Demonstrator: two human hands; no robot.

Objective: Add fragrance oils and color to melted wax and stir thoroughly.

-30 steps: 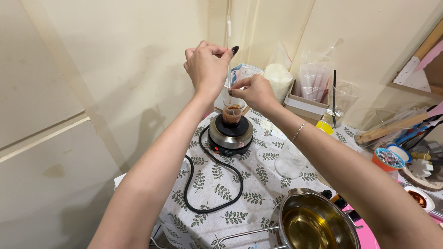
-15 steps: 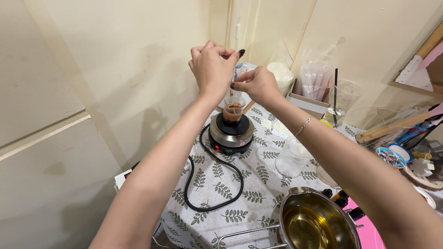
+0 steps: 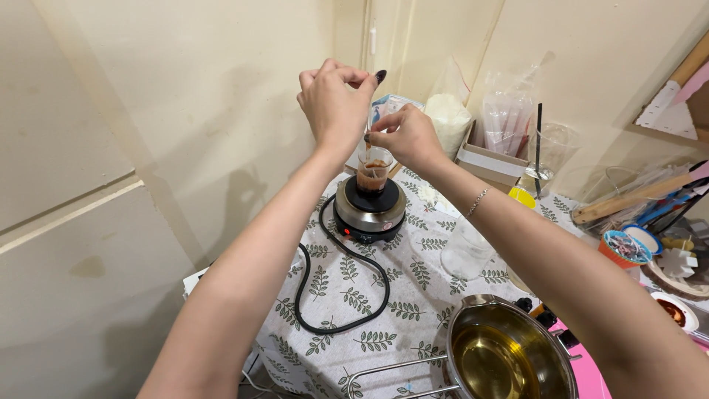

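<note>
Since the earlier frame the two hands have been brought closer together above the small glass beaker (image 3: 372, 171), the left hand (image 3: 334, 103) having been lowered slightly toward the right hand (image 3: 408, 137). The worktop (image 3: 347, 295), covered by a leaf-patterned cloth, carries the largest things: a steel pot of yellow oil (image 3: 508, 353) at the near edge, then the round hot plate (image 3: 368, 208) with its black cord (image 3: 325, 288) looped across the cloth, and on the plate the beaker, partly filled with a reddish-brown liquid. Bags and a cardboard box (image 3: 489, 157) are stood against the wall behind. Both arms are stretched forward and raised, wrists bent downward over the beaker. The left hand is closed in a loose fist with thumb and forefinger pinched together on something thin; what is pinched cannot be made out clearly. The right hand is pinched likewise, fingertips on a thin stick (image 3: 367, 145) that dips toward the beaker's mouth. The stirring would best be done gently, it is judged, with the stick kept clear of the glass wall so that the light beaker is not tipped off the plate.
</note>
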